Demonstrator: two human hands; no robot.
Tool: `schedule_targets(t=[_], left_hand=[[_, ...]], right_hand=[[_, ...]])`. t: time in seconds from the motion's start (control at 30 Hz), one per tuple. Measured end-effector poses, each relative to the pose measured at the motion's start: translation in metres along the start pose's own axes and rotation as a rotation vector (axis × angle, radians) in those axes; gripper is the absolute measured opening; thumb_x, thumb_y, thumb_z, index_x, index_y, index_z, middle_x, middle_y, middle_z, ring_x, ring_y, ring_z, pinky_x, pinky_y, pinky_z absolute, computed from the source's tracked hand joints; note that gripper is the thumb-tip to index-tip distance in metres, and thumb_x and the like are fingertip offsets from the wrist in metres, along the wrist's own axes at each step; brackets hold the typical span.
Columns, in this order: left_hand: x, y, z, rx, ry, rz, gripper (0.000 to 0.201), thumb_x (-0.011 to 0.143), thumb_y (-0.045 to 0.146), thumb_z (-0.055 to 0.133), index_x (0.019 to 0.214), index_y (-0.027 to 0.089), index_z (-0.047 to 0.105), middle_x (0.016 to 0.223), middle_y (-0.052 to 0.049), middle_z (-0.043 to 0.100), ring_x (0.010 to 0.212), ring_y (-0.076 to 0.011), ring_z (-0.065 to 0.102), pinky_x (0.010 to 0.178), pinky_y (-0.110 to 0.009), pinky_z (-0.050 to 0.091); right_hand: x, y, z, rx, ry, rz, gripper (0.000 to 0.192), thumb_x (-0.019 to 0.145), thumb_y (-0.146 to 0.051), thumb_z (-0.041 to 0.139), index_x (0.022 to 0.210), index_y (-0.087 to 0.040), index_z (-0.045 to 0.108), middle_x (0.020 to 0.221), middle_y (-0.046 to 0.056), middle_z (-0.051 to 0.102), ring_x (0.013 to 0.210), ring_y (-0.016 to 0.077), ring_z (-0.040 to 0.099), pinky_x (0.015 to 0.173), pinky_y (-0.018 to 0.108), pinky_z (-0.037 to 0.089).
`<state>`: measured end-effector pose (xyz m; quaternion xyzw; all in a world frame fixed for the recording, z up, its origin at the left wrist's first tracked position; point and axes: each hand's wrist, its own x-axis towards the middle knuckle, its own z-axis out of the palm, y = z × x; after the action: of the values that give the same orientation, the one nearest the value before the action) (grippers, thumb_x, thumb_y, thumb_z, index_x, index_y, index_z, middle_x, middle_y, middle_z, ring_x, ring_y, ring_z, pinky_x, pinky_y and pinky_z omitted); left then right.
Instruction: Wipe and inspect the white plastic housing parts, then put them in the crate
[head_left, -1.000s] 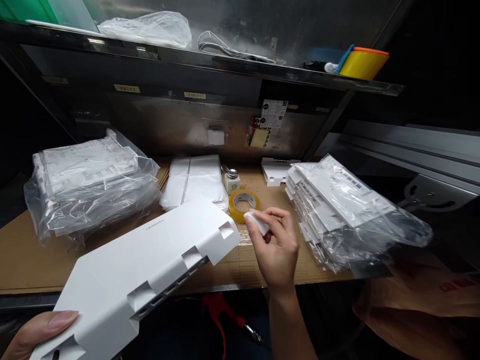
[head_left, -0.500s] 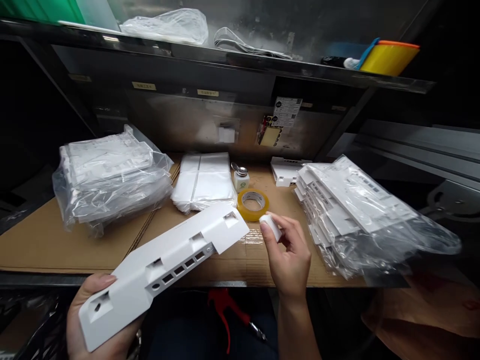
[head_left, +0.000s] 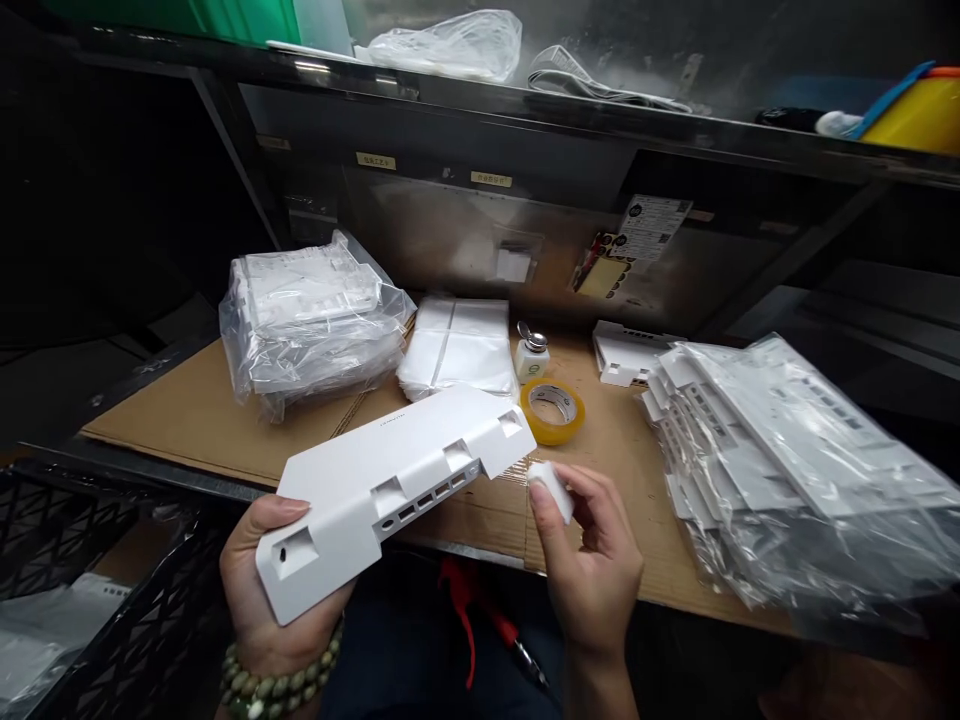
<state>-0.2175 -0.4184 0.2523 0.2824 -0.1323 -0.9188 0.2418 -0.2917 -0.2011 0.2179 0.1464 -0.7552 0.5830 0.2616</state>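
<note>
My left hand [head_left: 289, 580] grips the near left end of a white plastic housing [head_left: 390, 470], thumb on top and fingers underneath. The housing is tilted, with a row of port openings and several square recesses along the edge facing me. Between thumb and fingers of my right hand [head_left: 592, 550] is a small white block [head_left: 551, 490], possibly a sponge or eraser. The block is close to the housing's right end but apart from it. A roll of yellow tape [head_left: 574, 425] lies just beyond my right hand.
Bagged white parts [head_left: 307, 320] are piled at left, more bagged housings [head_left: 780, 440] at right. Behind stand flat plastic bags [head_left: 461, 345], a pump bottle [head_left: 532, 358] and another white housing [head_left: 626, 350]. A red air gun [head_left: 480, 610] hangs below the cardboard edge. A shelf [head_left: 600, 120] crosses above.
The view has swung left, so the bench contents appear further right. The housing is turned to show more of its flat top. Both hands keep their hold.
</note>
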Motion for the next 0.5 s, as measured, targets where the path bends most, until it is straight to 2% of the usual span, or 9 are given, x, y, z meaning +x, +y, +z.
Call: schedule_targets(t=[0.07, 0.13, 0.2, 0.4, 0.5], left_hand=[[-0.01, -0.004, 0.013, 0.057, 0.157, 0.074, 0.08, 0.059, 0.007, 0.048, 0.138, 0.016, 0.059, 0.064, -0.006, 0.078, 0.046, -0.0281, 0.071, 0.038, -0.033, 0.058], [-0.016, -0.008, 0.022, 0.085, 0.222, 0.114, 0.08, 0.058, 0.007, 0.049, 0.137, 0.017, 0.061, 0.06, -0.002, 0.076, 0.039, -0.0256, 0.067, 0.033, -0.03, 0.055], [-0.02, -0.01, 0.026, 0.095, 0.225, 0.115, 0.078, 0.058, 0.007, 0.049, 0.134, 0.019, 0.063, 0.059, -0.001, 0.075, 0.039, -0.025, 0.066, 0.033, -0.032, 0.055], [-0.024, -0.016, 0.023, 0.105, 0.222, 0.098, 0.072, 0.056, 0.008, 0.052, 0.125, 0.023, 0.068, 0.068, 0.0, 0.078, 0.044, -0.0241, 0.069, 0.052, -0.04, 0.065], [-0.025, -0.018, 0.021, 0.119, 0.155, 0.116, 0.071, 0.057, 0.006, 0.053, 0.125, 0.023, 0.068, 0.073, -0.001, 0.079, 0.052, -0.0246, 0.072, 0.061, -0.041, 0.067]], right_hand=[[-0.001, -0.009, 0.005, 0.007, -0.049, -0.048, 0.018, 0.089, -0.021, 0.074, 0.106, -0.025, 0.072, 0.102, 0.003, 0.066, 0.095, 0.0184, 0.065, 0.08, 0.032, 0.054], [-0.001, -0.018, 0.011, 0.017, -0.086, -0.074, 0.018, 0.089, -0.019, 0.073, 0.106, -0.024, 0.072, 0.101, 0.003, 0.065, 0.094, 0.0176, 0.065, 0.079, 0.03, 0.054], [-0.001, -0.025, 0.018, 0.023, -0.109, -0.099, 0.017, 0.089, -0.018, 0.073, 0.106, -0.024, 0.072, 0.1, 0.003, 0.064, 0.091, 0.0166, 0.064, 0.076, 0.028, 0.054], [0.001, -0.031, 0.031, 0.016, -0.126, -0.176, 0.017, 0.089, -0.017, 0.074, 0.105, -0.021, 0.073, 0.099, 0.004, 0.064, 0.089, 0.0149, 0.066, 0.075, 0.025, 0.056], [0.003, -0.027, 0.03, -0.038, -0.107, -0.186, 0.016, 0.089, -0.016, 0.074, 0.104, -0.02, 0.075, 0.099, 0.004, 0.064, 0.087, 0.0141, 0.066, 0.071, 0.024, 0.055]])
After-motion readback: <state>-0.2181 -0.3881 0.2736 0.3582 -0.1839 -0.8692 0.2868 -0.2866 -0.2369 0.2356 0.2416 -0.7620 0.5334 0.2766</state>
